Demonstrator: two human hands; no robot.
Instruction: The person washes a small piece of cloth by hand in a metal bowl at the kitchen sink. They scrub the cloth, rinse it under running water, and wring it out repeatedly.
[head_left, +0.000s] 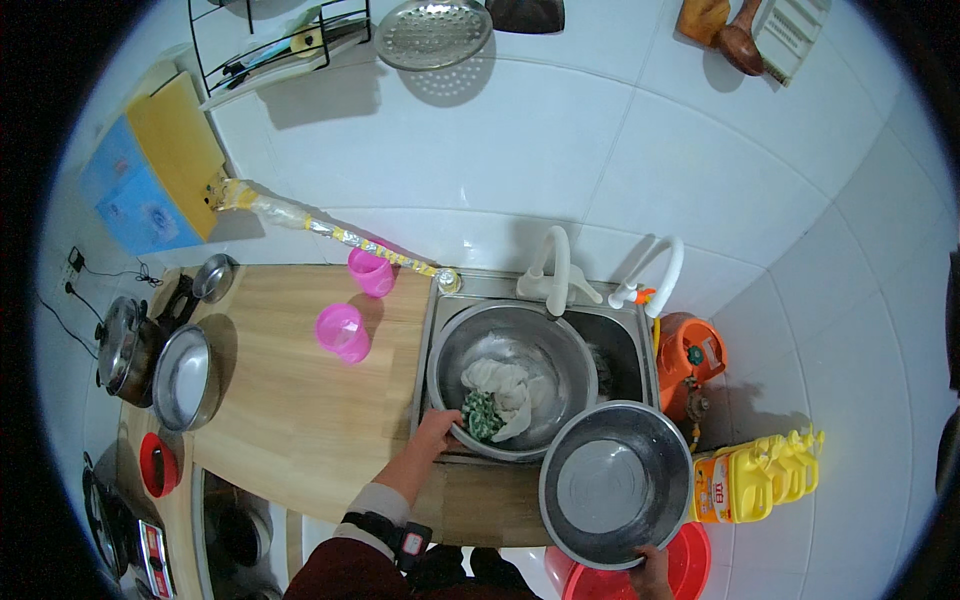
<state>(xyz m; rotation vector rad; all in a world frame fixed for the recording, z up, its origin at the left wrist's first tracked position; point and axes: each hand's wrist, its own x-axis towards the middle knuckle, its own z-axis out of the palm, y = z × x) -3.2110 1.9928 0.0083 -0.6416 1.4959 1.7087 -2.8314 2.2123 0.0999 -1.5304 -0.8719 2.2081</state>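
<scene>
My left hand grips the near left rim of a large metal basin that rests over the sink. Inside that basin lie a bunched white cloth and a green-and-white patterned cloth. With my right hand I hold the near rim of a second metal basin, which looks empty and wet, at the right front edge of the counter. Its far rim is close to the first basin. A white faucet arches over the back of the first basin.
Two pink plastic cups stand left of the sink. A second white faucet is at its back right. An orange gas cylinder and yellow jugs are at the right, a red tub below. Pots stand far left.
</scene>
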